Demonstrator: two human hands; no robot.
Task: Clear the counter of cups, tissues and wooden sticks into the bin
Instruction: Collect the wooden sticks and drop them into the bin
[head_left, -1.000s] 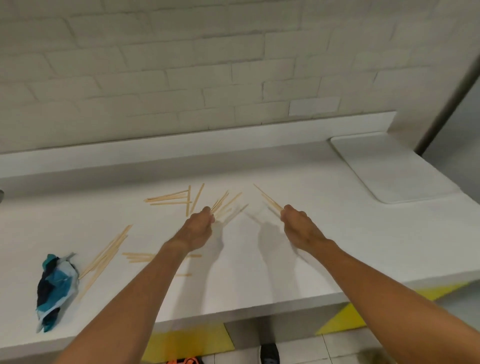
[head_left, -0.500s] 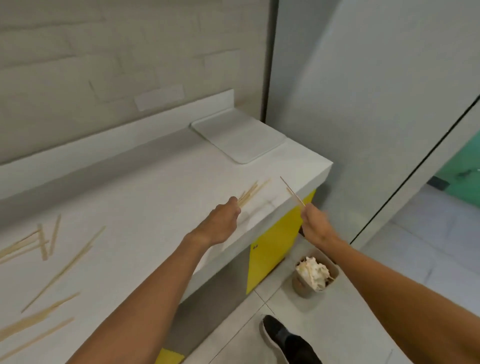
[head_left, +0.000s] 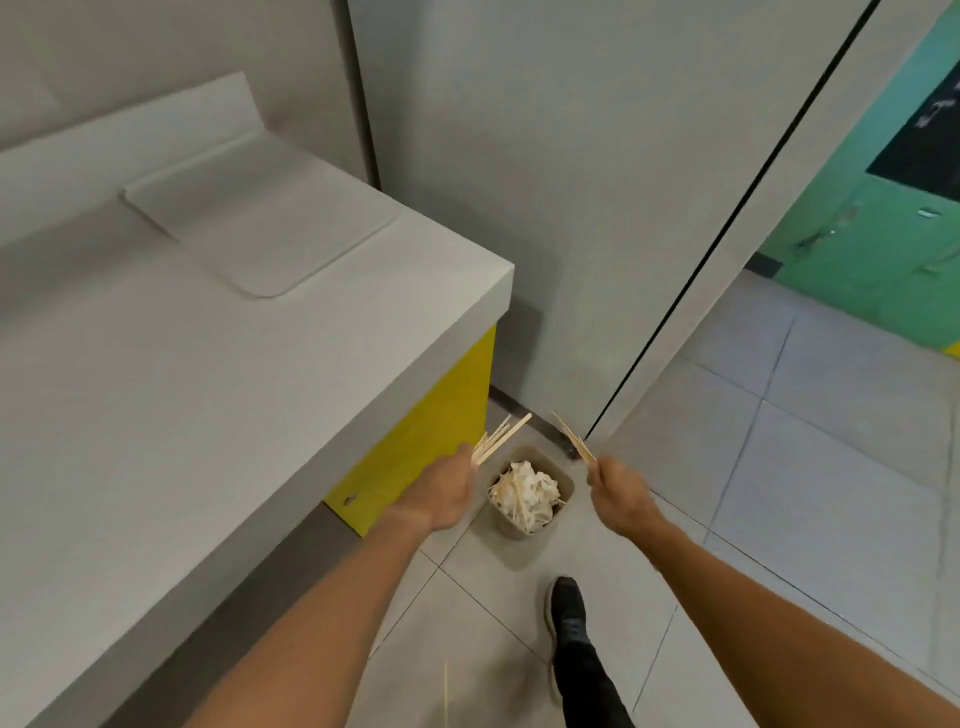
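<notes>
Both hands are at the bin now. The left hand (head_left: 447, 493) is clenched around a bundle of wooden sticks (head_left: 501, 439), which fan up and to the right out of the fist. The right hand (head_left: 621, 493) grasps a smaller clutch of sticks (head_left: 574, 442) that angles up and to the left; exactly how many it holds is hard to tell. The two sets of tips lean toward each other without touching.

Between the hands sits the small bin (head_left: 511, 529) on the tiled floor (head_left: 779, 493), just off the near right corner of the yellow cabinet (head_left: 431, 431). It is heaped with crumpled white tissues (head_left: 524, 488), with a few thin sticks poking out among them. In this view the hands flank the bin, left hand at its left rim and right hand just to its right.

To the left runs the white counter (head_left: 208, 374), with a flat white board (head_left: 270, 228) lying at its far end by the wall. One loose stick (head_left: 445, 691) shows at the bottom edge, between the forearms. A black shoe (head_left: 569, 613) is planted on the tiles nearer than the bin. Far right, past the grey panel, a green door (head_left: 883, 234) is visible.
</notes>
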